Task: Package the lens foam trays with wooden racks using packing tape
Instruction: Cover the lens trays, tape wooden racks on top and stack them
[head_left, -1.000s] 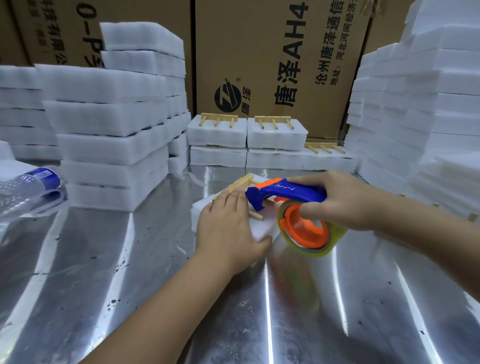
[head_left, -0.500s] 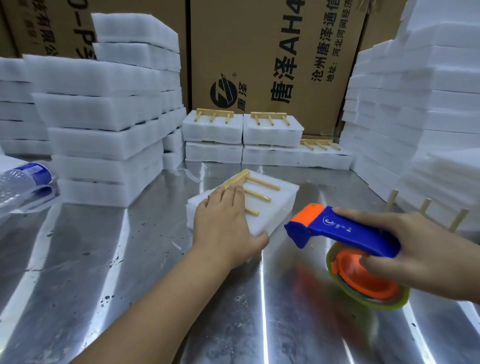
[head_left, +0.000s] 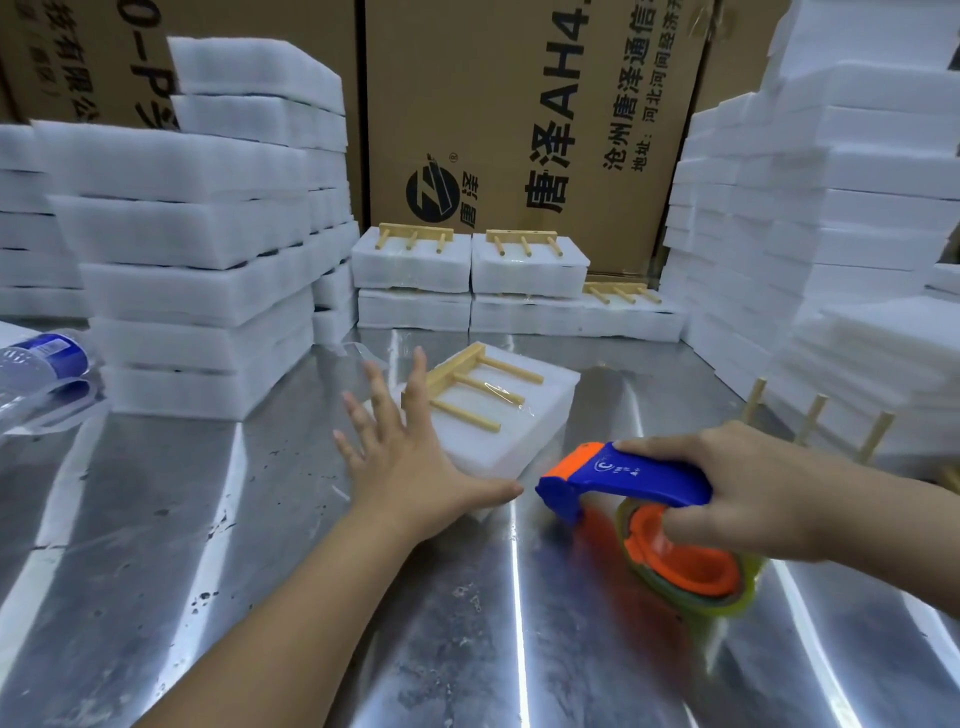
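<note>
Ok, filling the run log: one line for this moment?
left hand: open, spread at white foam tray | wooden rack: taped on tray | right hand: grips blue-and-orange tape dispenser

Head camera looks forward and down, close over the table (head_left: 171, 545).

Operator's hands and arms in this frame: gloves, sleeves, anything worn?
Nothing worn that shows. Left hand and right hand are ungloved, with no rings visible. Left forearm and right forearm show no sleeve, watch or band in frame.
</note>
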